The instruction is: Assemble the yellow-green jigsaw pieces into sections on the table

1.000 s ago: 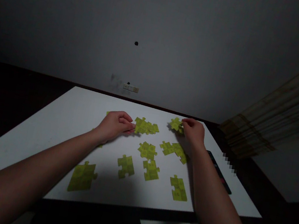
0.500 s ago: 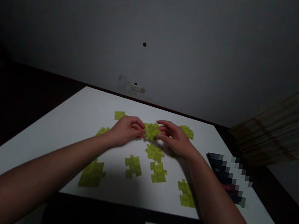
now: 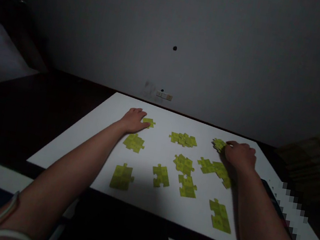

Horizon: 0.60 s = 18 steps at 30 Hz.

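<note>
Your left hand [image 3: 133, 120] lies nearly flat on the white tabletop [image 3: 87, 153], open with the fingers stretched forward, their tips just beside a small cluster of yellow-green jigsaw pieces [image 3: 149, 122]. It appears to hold nothing. Your right hand [image 3: 240, 156] sits toward the far right of the tabletop, slightly curled, with its fingers [image 3: 229, 143] against the right side of a second small cluster [image 3: 219, 144]. You can't tell whether it pinches that cluster or only touches it, as the hand hides the thumb.

More joined sections lie well apart across the tabletop: a long section near the far edge [image 3: 183, 139], a bent one just beside your right wrist [image 3: 216, 169], a central one [image 3: 183, 164], and four nearer you, including a large block at the near left [image 3: 122, 177] and one at the near right [image 3: 219, 216].

The pieces look like thin, light card, probably stiff enough to keep their shape but easily bent at the tabs. Lying flat on a smooth surface, they offer little to grip, so an outer edge or protruding tab is the best place to pinch. Joined sections may part if lifted by one end; supporting them from both sides would suit them better.

A dark flat object [image 3: 274, 204], partly blurred out, lies along the right edge of the tabletop.
</note>
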Tool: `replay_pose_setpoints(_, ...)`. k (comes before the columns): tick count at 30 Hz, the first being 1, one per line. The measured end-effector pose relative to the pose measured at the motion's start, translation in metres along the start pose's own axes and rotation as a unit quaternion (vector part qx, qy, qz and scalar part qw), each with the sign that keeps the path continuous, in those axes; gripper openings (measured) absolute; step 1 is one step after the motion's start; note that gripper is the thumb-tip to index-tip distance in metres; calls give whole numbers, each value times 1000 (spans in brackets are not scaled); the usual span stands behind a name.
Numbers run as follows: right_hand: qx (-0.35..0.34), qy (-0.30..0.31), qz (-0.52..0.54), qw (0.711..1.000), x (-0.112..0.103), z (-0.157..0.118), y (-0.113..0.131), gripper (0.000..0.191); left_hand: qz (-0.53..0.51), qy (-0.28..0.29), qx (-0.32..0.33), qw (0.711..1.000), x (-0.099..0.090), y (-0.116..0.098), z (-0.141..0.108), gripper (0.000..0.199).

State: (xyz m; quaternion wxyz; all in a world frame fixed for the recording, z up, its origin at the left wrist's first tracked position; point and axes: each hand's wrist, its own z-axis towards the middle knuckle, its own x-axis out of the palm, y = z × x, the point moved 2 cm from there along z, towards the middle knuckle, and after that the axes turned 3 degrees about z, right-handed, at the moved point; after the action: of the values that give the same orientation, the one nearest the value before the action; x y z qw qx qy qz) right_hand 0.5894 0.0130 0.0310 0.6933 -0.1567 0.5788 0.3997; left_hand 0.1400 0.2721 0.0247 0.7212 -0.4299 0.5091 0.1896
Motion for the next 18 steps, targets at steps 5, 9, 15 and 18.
replay_pose_setpoints(5, -46, -25, -13, 999, -4, -11, 17, 63, -18, 0, 31, 999, 7, 1, 4, 45)
replay_pose_setpoints(9, -76, -19, 13, 997, -8, -15, 35, 60, -69, -35, 21, 997, 7, 7, 9, 29)
replay_pose_setpoints(15, -172, 38, 98, 979, 7, -19, 55, 51, -102, -42, 2, 994, 1, 4, 7, 27)
replay_pose_setpoints(18, -247, 94, 149, 953, 13, -26, 66, 45, -124, -11, 16, 992, -19, -6, -5, 33)
